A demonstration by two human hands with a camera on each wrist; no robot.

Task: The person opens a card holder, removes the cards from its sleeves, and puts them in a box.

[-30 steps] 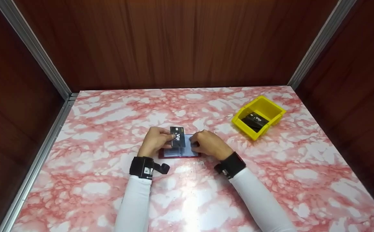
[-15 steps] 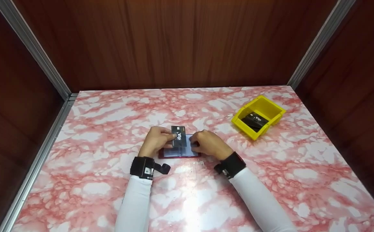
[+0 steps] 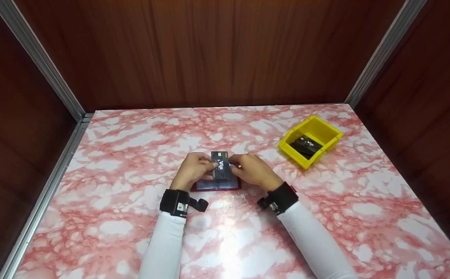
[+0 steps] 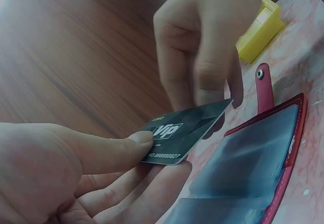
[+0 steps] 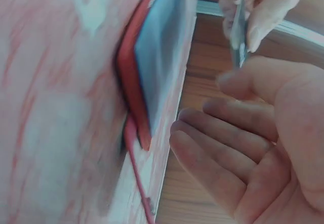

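Observation:
Between thumb and fingers my left hand (image 3: 194, 167) pinches a black VIP card (image 3: 221, 173) by its left edge. The card is raised over an open red card holder (image 3: 218, 186) with clear plastic sleeves. My right hand (image 3: 254, 170) is at the card's other side. The right wrist view shows its thumb (image 5: 235, 83) right by the card's end, with the fingers (image 5: 223, 148) loosely bent and apart from the thumb. In the left wrist view the holder (image 4: 238, 158) lies below the card, its snap strap (image 4: 264, 88) sticking out.
A yellow bin (image 3: 295, 156) stands at the back right of the pink marbled table (image 3: 151, 131), with black cards (image 3: 306, 145) inside. Dark wood-grain panels (image 3: 209, 54) enclose the back and sides.
My left hand has carried the card to the right, over the holder's middle. My right hand has lifted from the holder's right sleeve, and its fingers have loosened beside the card.

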